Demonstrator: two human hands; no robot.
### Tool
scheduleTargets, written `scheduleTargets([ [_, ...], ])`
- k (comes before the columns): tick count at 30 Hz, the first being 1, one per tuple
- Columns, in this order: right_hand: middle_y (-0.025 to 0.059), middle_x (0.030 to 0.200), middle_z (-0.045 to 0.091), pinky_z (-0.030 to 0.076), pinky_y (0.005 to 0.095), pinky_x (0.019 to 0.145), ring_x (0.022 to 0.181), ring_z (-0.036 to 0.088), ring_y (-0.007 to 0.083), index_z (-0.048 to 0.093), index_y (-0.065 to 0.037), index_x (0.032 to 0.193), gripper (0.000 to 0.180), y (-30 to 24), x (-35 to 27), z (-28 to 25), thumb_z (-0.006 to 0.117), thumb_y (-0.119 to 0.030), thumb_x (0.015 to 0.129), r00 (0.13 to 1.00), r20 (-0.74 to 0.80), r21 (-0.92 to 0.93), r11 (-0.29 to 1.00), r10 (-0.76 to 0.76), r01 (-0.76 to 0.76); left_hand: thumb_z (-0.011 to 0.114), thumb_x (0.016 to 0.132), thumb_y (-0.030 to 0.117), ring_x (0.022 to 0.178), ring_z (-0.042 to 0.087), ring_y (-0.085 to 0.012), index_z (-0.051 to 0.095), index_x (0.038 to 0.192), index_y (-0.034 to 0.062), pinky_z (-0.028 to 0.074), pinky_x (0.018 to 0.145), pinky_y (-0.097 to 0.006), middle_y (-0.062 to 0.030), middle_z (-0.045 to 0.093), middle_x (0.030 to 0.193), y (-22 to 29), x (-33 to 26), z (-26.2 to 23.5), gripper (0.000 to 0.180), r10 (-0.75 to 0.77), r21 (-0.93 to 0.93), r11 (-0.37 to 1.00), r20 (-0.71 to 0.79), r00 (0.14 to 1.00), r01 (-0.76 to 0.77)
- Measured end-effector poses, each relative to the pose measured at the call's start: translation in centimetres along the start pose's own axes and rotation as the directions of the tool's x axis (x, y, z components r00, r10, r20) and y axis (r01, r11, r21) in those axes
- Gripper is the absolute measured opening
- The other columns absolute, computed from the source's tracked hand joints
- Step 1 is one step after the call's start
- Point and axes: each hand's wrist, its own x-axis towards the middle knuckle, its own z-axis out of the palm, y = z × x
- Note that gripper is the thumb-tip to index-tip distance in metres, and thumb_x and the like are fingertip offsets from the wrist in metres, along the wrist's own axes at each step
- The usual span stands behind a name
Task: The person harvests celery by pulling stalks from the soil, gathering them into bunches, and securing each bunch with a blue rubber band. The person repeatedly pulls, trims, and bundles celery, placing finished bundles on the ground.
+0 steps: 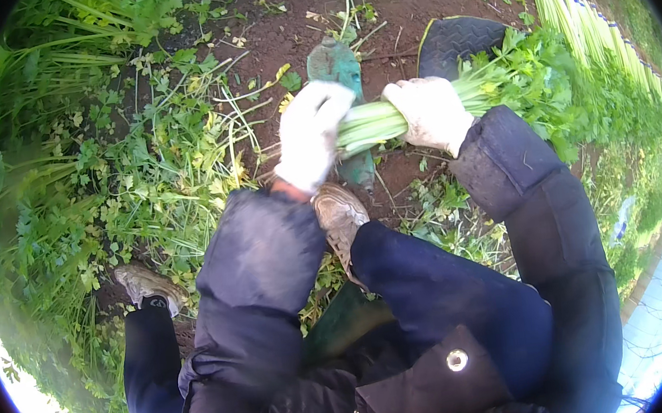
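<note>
A bunch of green celery [371, 126] lies crosswise in front of me, its pale stalk ends to the left and its leaves to the right. My right hand [430, 111], in a white glove, is wrapped round the middle of the stalks. At the stalk ends, my left hand [311, 132], also white-gloved and slightly blurred, curls its fingers against the bunch; its fingertips are partly hidden. Under the bunch is a worn green object [334, 62] on the soil, its middle covered by the celery.
Leafy celery plants [46, 180] fill the left side, with trimmed leaves and stalks scattered on brown soil [263, 20]. A dark textured pad [459, 41] lies beyond my right hand. Banded celery bunches [590, 26] stand in a row at far right. My shoe [340, 220] is close below the bunch.
</note>
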Motion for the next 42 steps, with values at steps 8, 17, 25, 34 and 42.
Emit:
scheduleTargets([
  [8,0.0083,0.087,0.063,0.053,0.0437,0.072,0.082,0.067,0.0295,0.057,-0.011,0.101,0.034,-0.1,0.2,-0.2,0.074,-0.018,0.073,0.999,-0.029,0.020,0.999,-0.039,0.039,0.063,0.097,0.036,0.125,0.059,-0.0352,0.062,0.129,-0.0005,0.044,0.109,-0.041,-0.0216,0.063,0.132,2.5,-4.0,-14.4,0.049,0.048,0.901,0.421,-0.141,0.989,0.108],
  [17,0.0090,0.095,0.062,0.051,0.0422,0.075,0.089,0.065,0.0287,0.057,-0.009,0.108,0.040,-1.3,1.0,-0.3,0.074,-0.015,0.072,0.992,-0.083,-0.092,0.991,0.092,-0.100,0.048,0.106,0.033,0.132,0.054,-0.0331,0.052,0.142,-0.0034,0.038,0.114,-0.040,-0.0221,0.057,0.142,-0.8,-1.0,-0.3,0.051,-0.158,0.138,0.972,-0.212,0.964,0.189],
  [25,0.0111,0.107,0.062,0.049,0.0412,0.092,0.102,0.063,0.0290,0.056,-0.006,0.124,0.061,-0.7,0.6,0.2,0.080,-0.018,0.069,0.992,-0.107,-0.089,0.993,0.065,-0.075,0.058,0.094,0.013,0.100,0.066,-0.0349,0.062,0.121,0.0019,0.055,0.088,-0.043,-0.0148,0.068,0.112,-1.7,-1.9,-2.1,0.029,0.132,0.608,0.788,-0.014,0.991,-0.097],
  [34,0.0138,0.126,0.060,0.046,0.0418,0.102,0.115,0.061,0.0301,0.047,-0.004,0.143,0.086,-1.0,1.1,0.0,0.084,-0.015,0.066,0.998,-0.063,-0.037,0.999,0.025,-0.027,0.036,0.110,0.027,0.145,0.038,-0.0318,0.050,0.146,0.0051,0.026,0.122,-0.040,-0.0197,0.047,0.151,-2.0,-3.1,-1.9,0.045,0.049,0.297,0.953,0.031,0.998,-0.056],
  [42,0.0113,0.106,0.064,0.052,0.0415,0.087,0.101,0.065,0.0298,0.056,-0.008,0.122,0.058,-1.0,1.7,-0.3,0.080,-0.016,0.069,0.989,0.080,-0.045,0.991,0.126,-0.123,0.051,0.103,0.027,0.146,0.034,-0.0431,0.062,0.133,0.0063,0.024,0.122,-0.053,-0.0191,0.050,0.149,-2.9,-0.1,-3.1,0.038,0.214,0.716,0.608,0.267,0.939,-0.342],
])
